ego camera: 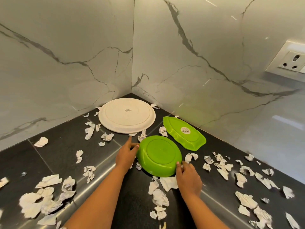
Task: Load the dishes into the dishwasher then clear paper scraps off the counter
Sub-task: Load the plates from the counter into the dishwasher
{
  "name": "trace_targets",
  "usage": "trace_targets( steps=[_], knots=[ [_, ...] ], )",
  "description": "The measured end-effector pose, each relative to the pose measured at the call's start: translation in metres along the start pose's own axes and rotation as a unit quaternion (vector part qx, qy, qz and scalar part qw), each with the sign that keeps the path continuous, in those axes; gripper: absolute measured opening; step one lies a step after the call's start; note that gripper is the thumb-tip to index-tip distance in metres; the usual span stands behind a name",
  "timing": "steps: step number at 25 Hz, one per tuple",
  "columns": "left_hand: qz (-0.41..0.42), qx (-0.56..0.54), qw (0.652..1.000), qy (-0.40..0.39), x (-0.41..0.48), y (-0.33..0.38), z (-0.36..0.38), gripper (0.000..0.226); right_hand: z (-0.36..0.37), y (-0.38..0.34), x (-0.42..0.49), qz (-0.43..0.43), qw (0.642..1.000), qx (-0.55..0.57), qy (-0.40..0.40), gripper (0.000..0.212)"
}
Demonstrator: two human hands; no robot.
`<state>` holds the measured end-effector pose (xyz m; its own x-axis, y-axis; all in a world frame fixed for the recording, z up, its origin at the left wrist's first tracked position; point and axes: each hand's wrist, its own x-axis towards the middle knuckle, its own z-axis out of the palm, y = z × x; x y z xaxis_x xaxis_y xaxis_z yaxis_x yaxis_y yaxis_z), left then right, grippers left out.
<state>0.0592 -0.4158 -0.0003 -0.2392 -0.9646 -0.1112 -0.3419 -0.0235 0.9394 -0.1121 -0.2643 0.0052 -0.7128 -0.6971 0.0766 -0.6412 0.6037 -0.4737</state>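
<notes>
Looking down into the corner of a dark counter (pixel 66 146) backed by marble walls (pixel 66 55); in the middle, a round green plate (pixel 159 154), upside down, held at opposite rims; left hand (pixel 126 155) at the left rim, thumb against the edge, forefinger stretched out; right hand (pixel 188 176) at the near right rim, thumb over the edge, other fingers hidden; behind, a white plate (pixel 127 115) and a green leaf-shaped dish (pixel 184 133), both face down; torn paper scraps (pixel 49 179) scattered all over the counter; wall socket (pixel 293 61) at far right.
</notes>
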Motion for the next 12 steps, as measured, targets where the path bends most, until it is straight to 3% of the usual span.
trace_targets(
  steps=[2, 7, 12],
  knots=[
    [-0.047, -0.103, 0.993, -0.012, 0.01, -0.002, 0.0, 0.061, 0.001, 0.002, 0.001, -0.001, 1.0, 0.002, 0.005, 0.034],
    [-0.072, -0.136, 0.985, -0.077, 0.006, 0.016, -0.006, 0.023, 0.003, 0.003, 0.002, 0.002, 0.999, 0.037, 0.015, 0.03],
    [-0.106, -0.229, 0.96, -0.119, -0.016, 0.029, -0.017, 0.019, 0.0, 0.01, -0.001, -0.033, 0.985, 0.166, 0.02, 0.023]
  ],
)
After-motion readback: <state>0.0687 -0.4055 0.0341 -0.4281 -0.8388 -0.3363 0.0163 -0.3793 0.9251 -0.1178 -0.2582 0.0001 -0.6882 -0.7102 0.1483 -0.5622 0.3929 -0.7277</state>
